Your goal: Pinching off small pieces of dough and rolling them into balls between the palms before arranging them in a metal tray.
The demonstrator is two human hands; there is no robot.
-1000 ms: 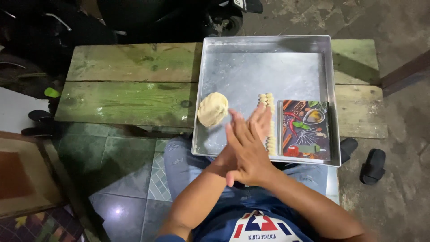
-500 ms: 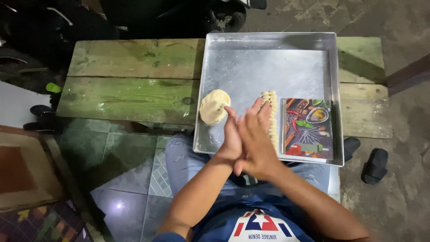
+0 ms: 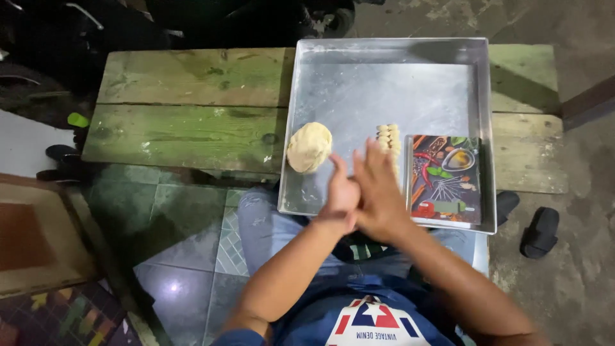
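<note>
At the bottom of the frame, a blue top with a red, white and blue patch is seen, and jeans are seen above it. In the middle of the frame, the left hand (image 3: 338, 195) and the right hand (image 3: 379, 192) are pressed together, palm to palm, over the near edge of the metal tray (image 3: 384, 83). Whether something is held between them cannot be told.

Just left of the hands, a round lump of dough (image 3: 309, 147) is laid in the lower left of the tray. Just above the hands, a short row of small pale pieces (image 3: 387, 136) is set. At the right of the hands, a flat rectangle (image 3: 447, 179) with a colourful picture of spices and spoons on a dark ground is laid in the lower right corner of the tray.

The tray is placed on a green wooden bench (image 3: 192, 102). A black sandal (image 3: 540, 232) is seen on the floor at the right.
</note>
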